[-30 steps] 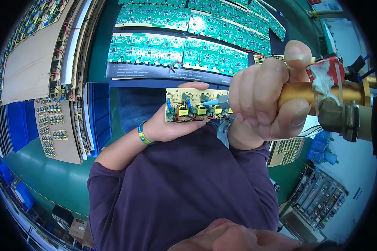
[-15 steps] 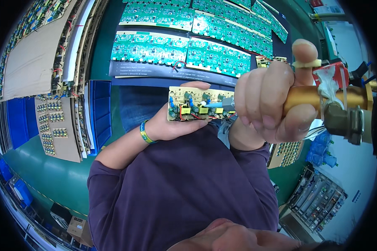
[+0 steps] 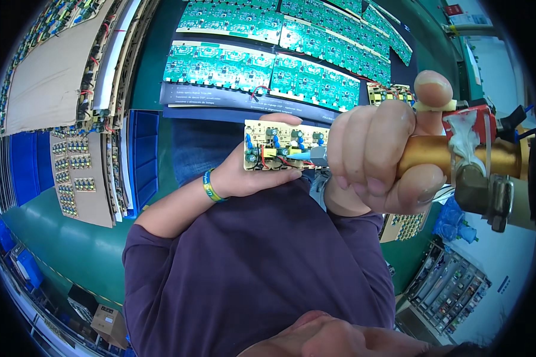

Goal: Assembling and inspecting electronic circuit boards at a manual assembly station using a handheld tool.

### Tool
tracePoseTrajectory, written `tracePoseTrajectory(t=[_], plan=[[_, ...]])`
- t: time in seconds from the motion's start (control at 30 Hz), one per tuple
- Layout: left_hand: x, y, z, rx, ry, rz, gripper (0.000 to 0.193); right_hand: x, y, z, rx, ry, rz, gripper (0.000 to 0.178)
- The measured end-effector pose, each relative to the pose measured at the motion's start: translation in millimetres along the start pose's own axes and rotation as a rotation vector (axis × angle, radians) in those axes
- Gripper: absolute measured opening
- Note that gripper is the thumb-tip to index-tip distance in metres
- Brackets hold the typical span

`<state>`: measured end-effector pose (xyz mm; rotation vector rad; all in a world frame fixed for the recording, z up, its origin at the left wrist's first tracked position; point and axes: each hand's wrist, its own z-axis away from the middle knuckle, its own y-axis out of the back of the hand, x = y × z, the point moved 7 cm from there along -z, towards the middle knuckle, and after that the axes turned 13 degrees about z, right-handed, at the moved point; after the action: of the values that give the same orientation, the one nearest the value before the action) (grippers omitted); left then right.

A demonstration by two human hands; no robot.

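Observation:
My left hand (image 3: 235, 177) holds a narrow beige circuit board (image 3: 273, 130) by its left end, fingers behind the upper edge and thumb along the lower one. Blue, green and yellow parts stand on its face, with red and black wires along the bottom. Wrapped in my right hand (image 3: 375, 157) is a dispensing gun with a gold cylindrical body (image 3: 423, 156). Its pale blue tapered nozzle (image 3: 301, 156) points left and reaches over the parts at mid-board. My right thumb is raised above the gun beside its red top piece (image 3: 479, 122). My right hand covers the board's right end.
Green circuit panels (image 3: 220, 64) lie in rows on a dark printed sheet (image 3: 202, 98) ahead. Stacked cardboard sheets (image 3: 41, 98) carrying boards stand at left, beside blue bins (image 3: 144, 157). A metal fitting and hose (image 3: 500, 199) extend from the gun at right.
The nozzle has shifted slightly down across the board's parts. My right thumb has come lower toward the gun. The view has shifted a little; both hands keep their grip.

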<state>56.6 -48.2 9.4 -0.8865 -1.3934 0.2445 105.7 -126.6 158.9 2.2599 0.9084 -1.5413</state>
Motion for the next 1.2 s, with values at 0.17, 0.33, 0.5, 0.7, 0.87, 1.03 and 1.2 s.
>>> tracePoseTrajectory(t=[0.17, 0.33, 0.5, 0.7, 0.87, 1.03, 1.2], plan=[[-2.3, 0.6, -0.2, 0.006, 0.006, 0.021, 0.068, 1.4, 2.0, -0.4, -0.041, 0.02, -0.105, 0.067], [-0.8, -0.4, -0.6, 0.005, -0.016, 0.005, 0.067, -3.9, -3.1, -2.3, -0.108, 0.072, -0.069, 0.067], [-3.2, -1.0, -1.3, 0.019, -0.026, -0.002, 0.067, -1.8, 0.4, 0.1, -0.013, -0.009, -0.009, 0.069], [-6.0, 0.6, -0.7, 0.031, 0.014, 0.012, 0.066, 0.4, 2.0, 1.1, -0.012, 0.006, -0.044, 0.072], [-5.7, 4.7, -1.1, 0.079, -0.014, 0.079, 0.067, -1.1, 6.5, 2.5, -0.024, 0.028, -0.042, 0.071], [-5.0, 2.8, -2.0, 0.066, 0.013, 0.098, 0.067, 1.3, 5.4, 4.3, -0.027, 0.043, -0.065, 0.063], [-5.8, 3.2, -2.2, 0.051, -0.016, 0.068, 0.067, 1.4, 5.2, 4.1, -0.029, 0.05, -0.048, 0.057]])
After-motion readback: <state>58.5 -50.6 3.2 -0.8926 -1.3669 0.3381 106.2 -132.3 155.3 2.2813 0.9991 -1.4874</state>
